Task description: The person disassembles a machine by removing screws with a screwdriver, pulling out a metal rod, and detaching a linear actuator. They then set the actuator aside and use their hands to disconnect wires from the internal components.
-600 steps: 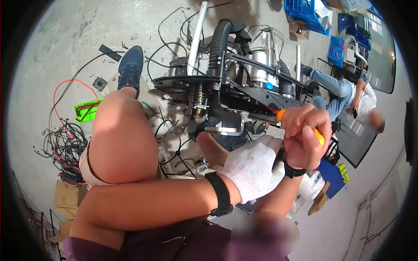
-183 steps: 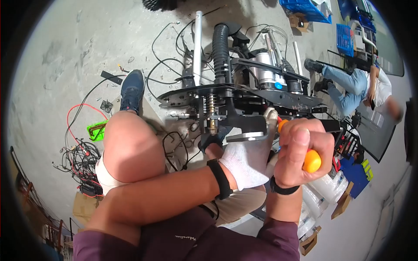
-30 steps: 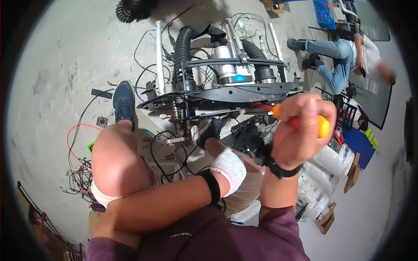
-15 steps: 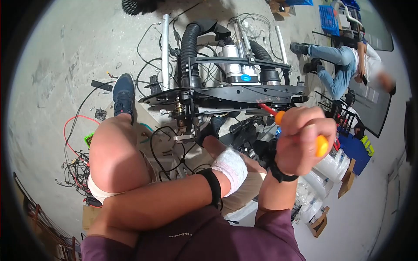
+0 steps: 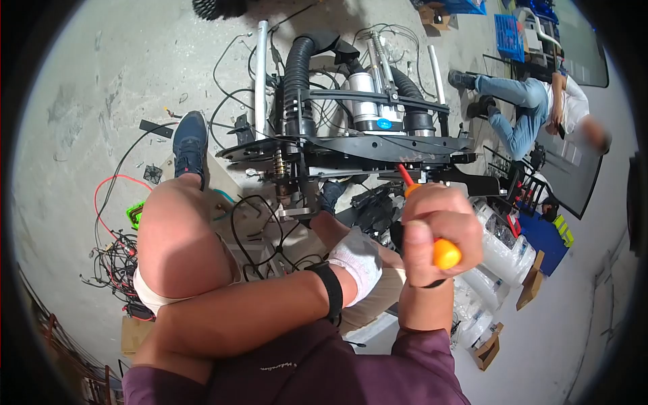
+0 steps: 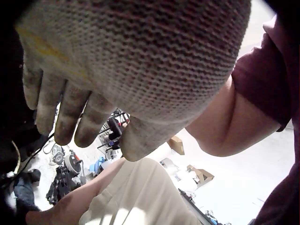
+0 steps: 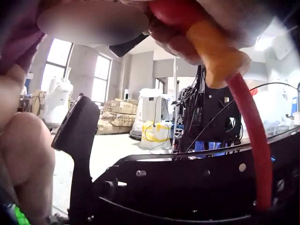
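Note:
My bare right hand grips a screwdriver by its orange-and-red handle. The red shaft points at the black metal frame of a machine, its tip overlapping the lower edge of the plate. My left hand wears a whitish knit glove and hovers over my leg, below the frame. Its fingers are hidden in the head view. In the left wrist view the gloved fingers extend nearly straight, slightly apart, with nothing visible in them.
The machine carries ribbed black hoses, a silver cylinder and upright white tubes. Tangled cables and a green tray lie at left. Wrapped white cylinders lie at right. Another person sits at upper right.
Earlier my gloved left hand reached up to the frame by the screwdriver; it has since drawn back toward my leg. In the last half second my right hand shifted left with the screwdriver.

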`<state>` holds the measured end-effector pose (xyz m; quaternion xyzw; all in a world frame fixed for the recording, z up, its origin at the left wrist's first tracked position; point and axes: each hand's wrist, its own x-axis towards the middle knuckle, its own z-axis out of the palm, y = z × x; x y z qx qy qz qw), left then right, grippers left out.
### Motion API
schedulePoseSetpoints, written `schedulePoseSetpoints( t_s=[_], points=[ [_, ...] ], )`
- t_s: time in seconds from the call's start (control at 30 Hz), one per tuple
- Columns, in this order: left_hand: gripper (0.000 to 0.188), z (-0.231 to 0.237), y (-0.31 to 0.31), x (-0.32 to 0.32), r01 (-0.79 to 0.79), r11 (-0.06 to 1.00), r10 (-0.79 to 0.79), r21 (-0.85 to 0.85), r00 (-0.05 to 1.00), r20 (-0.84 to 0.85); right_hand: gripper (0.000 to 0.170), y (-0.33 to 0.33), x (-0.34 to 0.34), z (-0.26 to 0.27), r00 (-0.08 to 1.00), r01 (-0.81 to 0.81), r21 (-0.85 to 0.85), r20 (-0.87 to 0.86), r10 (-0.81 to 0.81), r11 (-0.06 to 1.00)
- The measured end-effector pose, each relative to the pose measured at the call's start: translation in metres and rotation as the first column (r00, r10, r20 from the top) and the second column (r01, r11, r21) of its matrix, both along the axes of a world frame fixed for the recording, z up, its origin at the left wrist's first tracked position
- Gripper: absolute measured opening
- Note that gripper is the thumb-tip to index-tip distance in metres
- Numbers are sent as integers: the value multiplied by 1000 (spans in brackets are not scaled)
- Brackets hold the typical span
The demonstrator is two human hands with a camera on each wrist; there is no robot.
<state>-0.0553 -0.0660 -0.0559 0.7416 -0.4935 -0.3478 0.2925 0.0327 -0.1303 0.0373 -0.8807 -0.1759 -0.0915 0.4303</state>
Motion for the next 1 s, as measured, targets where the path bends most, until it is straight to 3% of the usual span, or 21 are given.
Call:
schedulePoseSetpoints(
  t_s=[0.03,0.1,0.17,0.23,0.27,0.3,0.33,0.37,0.43,0.5,0.57,0.63,0.7,0.73,0.77,0.83,0.87,0.93,1.0],
  points=[
    [26,-8,-4,-1,60,998,-63,-27,994,-85,21,5,1,-2,1000,-1,-1,0,1,1000],
    [38,-27,-13,2,169,981,-188,-96,952,-242,20,12,7,-5,991,-131,-182,-37,126,975],
    [53,-47,-20,4,261,949,-312,-179,867,-389,17,15,14,-2,990,-135,-226,-69,123,965],
    [70,-58,-23,6,324,904,-426,-280,742,-518,16,10,24,0,997,52,-170,-42,-60,984],
    [78,-59,-25,4,345,875,-483,-339,667,-568,16,5,30,2,989,122,-55,-75,-126,991],
    [78,-43,-18,5,337,876,-481,-345,667,-570,17,5,33,5,976,179,4,-127,-177,984],
    [44,-13,-4,6,255,953,-296,-163,897,-327,17,8,37,6,989,68,-60,-124,-75,996],
    [23,10,8,11,105,994,-105,-8,994,-11,17,11,42,6,992,-43,-119,-126,28,992],
    [22,23,19,28,96,995,-96,22,995,7,19,7,48,8,983,-45,-111,-181,25,993],
    [23,15,13,25,-89,996,88,7,982,-165,20,5,50,14,959,-80,-132,-280,41,988],
    [23,12,10,23,-419,887,401,-194,907,-126,21,2,57,14,946,-105,-134,-320,57,985],
    [25,21,19,44,-354,912,348,-209,935,-69,24,1,65,15,927,-103,-148,-374,41,984],
    [25,24,28,56,-477,767,569,-429,814,114,23,-4,72,18,908,-101,-193,-419,11,976],
    [27,32,34,67,-479,846,489,-236,872,-18,23,-9,72,20,912,4,-156,-405,-67,988],
    [25,20,26,64,-463,867,453,-182,886,-96,22,-17,71,22,906,104,-117,-399,-142,988],
    [28,17,21,70,-504,861,478,-75,850,-223,21,-31,72,26,921,117,-99,-361,-145,988],
    [28,9,14,67,-505,859,480,-83,851,-213,21,-35,73,27,928,149,-43,-340,-155,988],
    [32,-2,4,59,-581,792,589,-190,808,-16,20,-44,73,28,926,214,89,-336,-173,973],
    [33,3,7,54,-507,831,526,-227,850,26,20,-51,68,21,910,255,83,-356,-211,963]
  ],
)
